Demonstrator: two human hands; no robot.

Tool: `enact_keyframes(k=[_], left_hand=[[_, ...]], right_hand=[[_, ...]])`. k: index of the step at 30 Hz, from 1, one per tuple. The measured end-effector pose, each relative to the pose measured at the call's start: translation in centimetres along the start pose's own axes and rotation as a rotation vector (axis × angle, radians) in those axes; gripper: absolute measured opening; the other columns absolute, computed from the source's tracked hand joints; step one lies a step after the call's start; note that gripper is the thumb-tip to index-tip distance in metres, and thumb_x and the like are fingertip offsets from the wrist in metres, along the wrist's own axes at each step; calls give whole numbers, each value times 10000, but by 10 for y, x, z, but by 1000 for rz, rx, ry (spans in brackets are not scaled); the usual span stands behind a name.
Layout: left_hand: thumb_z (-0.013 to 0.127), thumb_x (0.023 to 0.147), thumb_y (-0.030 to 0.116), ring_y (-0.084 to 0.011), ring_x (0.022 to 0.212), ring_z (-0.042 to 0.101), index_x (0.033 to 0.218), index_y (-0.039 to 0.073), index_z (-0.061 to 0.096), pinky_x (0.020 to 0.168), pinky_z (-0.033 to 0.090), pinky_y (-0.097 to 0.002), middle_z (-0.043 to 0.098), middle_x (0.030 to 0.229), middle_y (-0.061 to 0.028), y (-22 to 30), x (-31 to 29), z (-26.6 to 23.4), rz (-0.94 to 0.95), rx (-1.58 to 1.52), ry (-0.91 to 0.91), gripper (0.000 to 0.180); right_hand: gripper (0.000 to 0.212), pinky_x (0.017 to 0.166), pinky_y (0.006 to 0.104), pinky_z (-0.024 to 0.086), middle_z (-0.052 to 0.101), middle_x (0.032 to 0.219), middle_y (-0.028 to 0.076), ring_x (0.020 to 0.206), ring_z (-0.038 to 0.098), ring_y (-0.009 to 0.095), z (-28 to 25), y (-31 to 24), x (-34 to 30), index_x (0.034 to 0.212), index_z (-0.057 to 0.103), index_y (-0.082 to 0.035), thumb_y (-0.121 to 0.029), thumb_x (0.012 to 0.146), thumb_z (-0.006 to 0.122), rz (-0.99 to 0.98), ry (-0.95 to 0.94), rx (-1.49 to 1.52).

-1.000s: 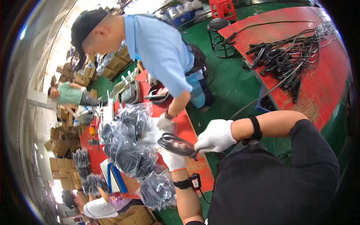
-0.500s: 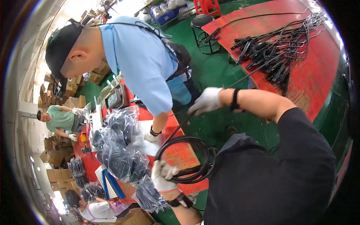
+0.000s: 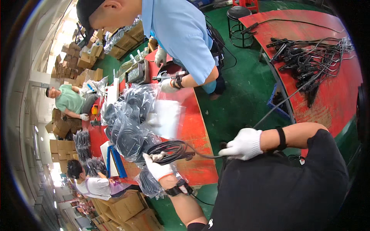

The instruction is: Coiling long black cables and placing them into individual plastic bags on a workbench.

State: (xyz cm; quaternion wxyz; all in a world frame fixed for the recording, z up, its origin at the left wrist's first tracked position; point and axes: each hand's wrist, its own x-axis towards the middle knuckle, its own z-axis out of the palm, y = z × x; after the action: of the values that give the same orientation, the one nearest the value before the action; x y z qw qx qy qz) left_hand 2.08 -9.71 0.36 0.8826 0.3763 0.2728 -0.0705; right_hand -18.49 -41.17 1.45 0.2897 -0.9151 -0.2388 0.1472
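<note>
In a white glove, my left hand (image 3: 158, 168) is closed around a coiled black cable (image 3: 175, 148) above the red table. From the coil a strand runs right to my gloved right hand (image 3: 244, 144), whose closed fingers grip it. Beyond that hand the cable (image 3: 279, 103) stretches up to a tangled pile of black cables with plugs (image 3: 296, 63) on a second red table. Clear bags of coiled black cable (image 3: 131, 123) lie just left of my left hand. A flat stack of clear plastic bags (image 3: 167, 119) rests beyond the coil.
A co-worker in a blue shirt (image 3: 177, 42) leans over the far end of the near red table (image 3: 196, 165). Two more people sit or stand along its left side. A black stool (image 3: 239, 15) stands at the back, and cardboard boxes (image 3: 127, 210) at lower left.
My right hand has drawn back toward my body with the cable, and the coil in my left hand looks flatter. The co-worker's gloved hand has moved away from the plastic bags.
</note>
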Motion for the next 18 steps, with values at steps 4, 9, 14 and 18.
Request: enact_keyframes(k=[4,9,14,18], left_hand=[[543,1092,508,-136,594,465,866,128,535,598,482,-339,492,682,29,-59,-13,24,97,377,-105,442],[380,967,849,-179,646,528,1257,44,615,717,504,-381,613,853,-18,-92,-41,20,-167,469,-363,887],[621,1045,312,-130,480,369,905,79,537,597,431,-361,362,607,41,-80,-76,34,-273,833,-743,285],[615,1013,198,-110,459,325,780,111,501,554,365,-339,348,574,58,-59,-79,25,-452,720,-714,274]], right_hand=[[300,594,495,572,706,866,135,714,727,371,-25,-18,45,1200,628,-126,-239,922,644,-153,182,-68],[189,648,473,582,702,947,97,825,735,347,-64,3,108,1083,672,-167,-267,931,623,-154,152,-173],[407,822,460,550,741,1106,101,980,713,342,-63,76,135,1357,671,-245,-466,1021,604,-354,34,93],[457,852,443,543,759,1187,121,1037,715,329,-64,73,146,1392,660,-214,-497,1043,578,-425,-109,350]])
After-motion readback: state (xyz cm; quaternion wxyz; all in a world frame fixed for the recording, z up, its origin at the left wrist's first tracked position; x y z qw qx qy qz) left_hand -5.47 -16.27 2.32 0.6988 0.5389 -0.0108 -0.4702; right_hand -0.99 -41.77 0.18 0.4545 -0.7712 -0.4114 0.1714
